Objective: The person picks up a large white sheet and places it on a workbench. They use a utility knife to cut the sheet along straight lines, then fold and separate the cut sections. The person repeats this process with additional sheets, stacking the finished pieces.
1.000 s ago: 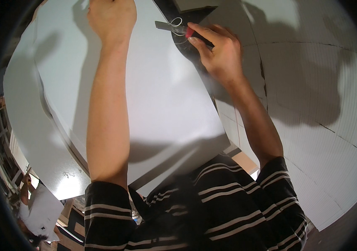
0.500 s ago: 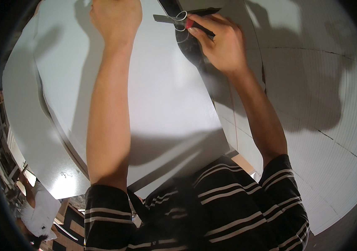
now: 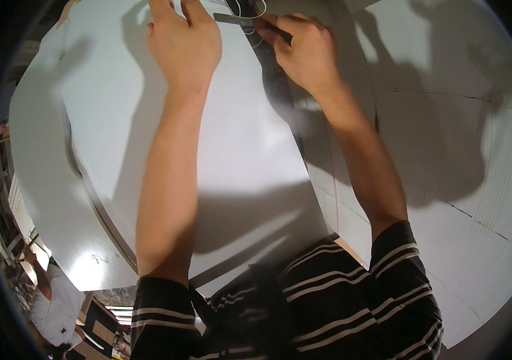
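My right hand [image 3: 307, 51] is closed round the red and dark handle of a knife [image 3: 229, 20]. The knife's flat grey blade points left, over the edge of a large white panel [image 3: 244, 144]. A thin white cord [image 3: 263, 9] loops about the blade, and part of it runs out of the top of the picture. Above the panel is my left hand [image 3: 185, 45], its fingers apart and their tips cut off by the upper edge. I see nothing in it.
A dark gap [image 3: 274, 90] runs along the panel's right edge. Beyond it lie pale, finely lined sheets [image 3: 436, 150] with cracks or seams. Another white panel [image 3: 40, 150] extends left. At the lower left a person in a white shirt [image 3: 58, 303] is near a dark box [image 3: 98, 324].
My left hand has moved right and slightly down, and its fingers now show apart. My right hand has shifted a little left and up with the knife. The cord loop appears wider.
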`<state>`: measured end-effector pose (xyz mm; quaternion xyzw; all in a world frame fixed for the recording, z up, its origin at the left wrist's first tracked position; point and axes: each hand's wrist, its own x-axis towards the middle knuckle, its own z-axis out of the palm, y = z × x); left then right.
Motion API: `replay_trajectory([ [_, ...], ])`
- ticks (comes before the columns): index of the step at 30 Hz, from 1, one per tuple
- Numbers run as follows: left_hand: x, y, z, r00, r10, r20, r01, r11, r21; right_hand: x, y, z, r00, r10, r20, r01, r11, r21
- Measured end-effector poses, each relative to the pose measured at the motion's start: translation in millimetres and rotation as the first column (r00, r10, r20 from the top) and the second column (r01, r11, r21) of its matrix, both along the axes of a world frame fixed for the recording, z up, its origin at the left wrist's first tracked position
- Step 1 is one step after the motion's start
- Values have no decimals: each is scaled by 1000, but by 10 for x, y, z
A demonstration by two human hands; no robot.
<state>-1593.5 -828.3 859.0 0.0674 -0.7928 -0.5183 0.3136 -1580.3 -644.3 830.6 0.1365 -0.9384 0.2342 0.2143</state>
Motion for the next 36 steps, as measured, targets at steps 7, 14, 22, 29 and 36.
replay_trajectory([
  [7, 3, -91, -55, 995, -42, 95, 42, 999, 4, -393, -216, 6, 999, -37, 14, 37, 999, 20],
  [14, -17, -197, -99, 999, -26, 43, 28, 998, -49, -720, -518, 9, 999, -39, 26, 37, 998, 48],
  [22, -41, -408, -195, 996, -36, 77, 39, 999, -33, -1053, -896, -1, 974, -105, 201, 92, 993, 73],
  [29, -20, -558, -231, 993, -34, 113, 36, 999, -14, -1315, -1169, 8, 963, -96, 252, 83, 995, 61],
  [36, -8, -687, -348, 994, -11, 107, 14, 999, -34, -1091, -1247, -49, 917, -156, 368, 168, 986, -2],
])
